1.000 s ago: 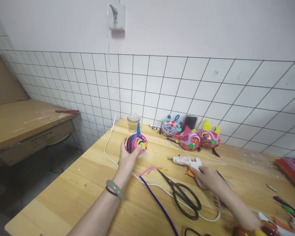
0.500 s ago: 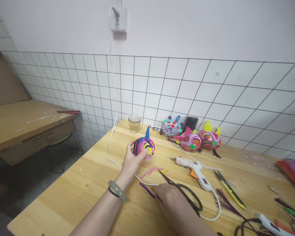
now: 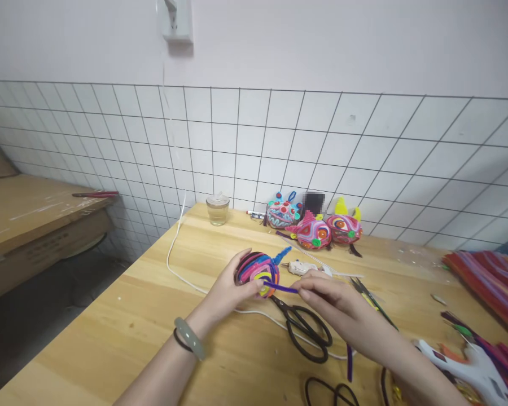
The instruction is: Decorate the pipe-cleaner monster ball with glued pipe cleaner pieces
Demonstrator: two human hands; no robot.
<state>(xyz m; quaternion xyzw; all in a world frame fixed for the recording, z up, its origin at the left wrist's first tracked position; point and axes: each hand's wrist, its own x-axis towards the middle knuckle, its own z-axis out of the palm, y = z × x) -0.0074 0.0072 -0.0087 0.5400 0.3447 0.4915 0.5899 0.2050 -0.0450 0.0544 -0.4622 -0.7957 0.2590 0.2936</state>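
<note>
1. Left hand: your fingers are curled round the wrapped ball, thumb on its front; the coiled face is turned toward you, seemingly to keep it in view; whether the ball rests on the table cannot be told.
2. Right hand: thumb and forefinger are pinched narrow on the purple pipe cleaner; you grip near its end, likely for control; the tip touches the ball's front; the rest trails under your wrist.
3. Scissors: black, flat on the wood just beneath both hands; probably kept within reach.
4. Glue gun: lying just behind the ball, nozzle pointing left.
5. Three finished figures: lined against the wall, apart from the hands; glass jar to their left.
6. Pipe cleaner stock: heaped at the right edge.
</note>
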